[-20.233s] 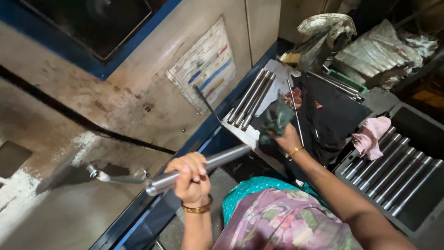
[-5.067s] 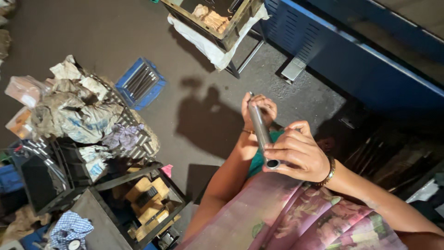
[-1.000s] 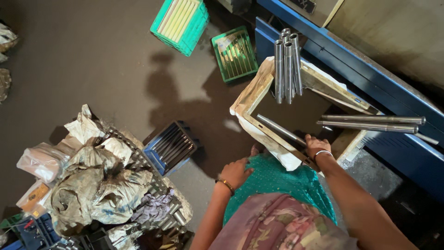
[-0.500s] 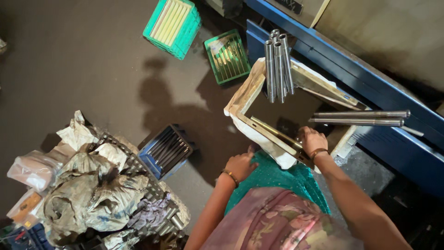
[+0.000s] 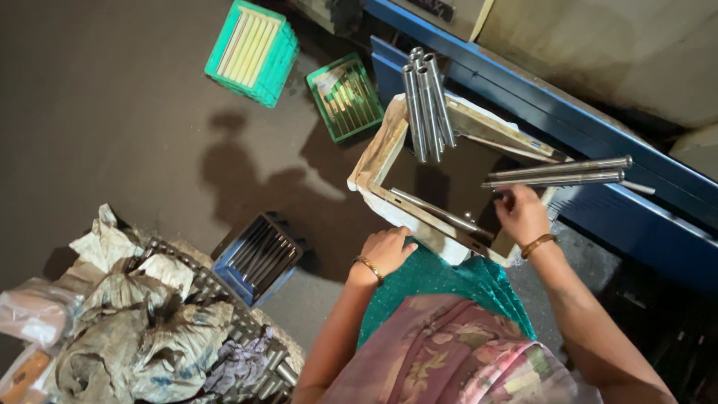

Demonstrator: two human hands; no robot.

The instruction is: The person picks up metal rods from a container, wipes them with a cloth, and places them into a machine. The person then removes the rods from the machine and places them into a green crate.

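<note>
Steel rod (image 5: 441, 213), long, grey, lies along near rim of wooden tray (image 5: 374, 161), w/ my right hand (image 5: 521, 215) fingers curled just past its right end; can't tell if pinching it. Left hand (image 5: 385, 251) loosely curled at tray's near edge, prob. steadying. Green plastic crate (image 5: 253, 50) far left.
</note>
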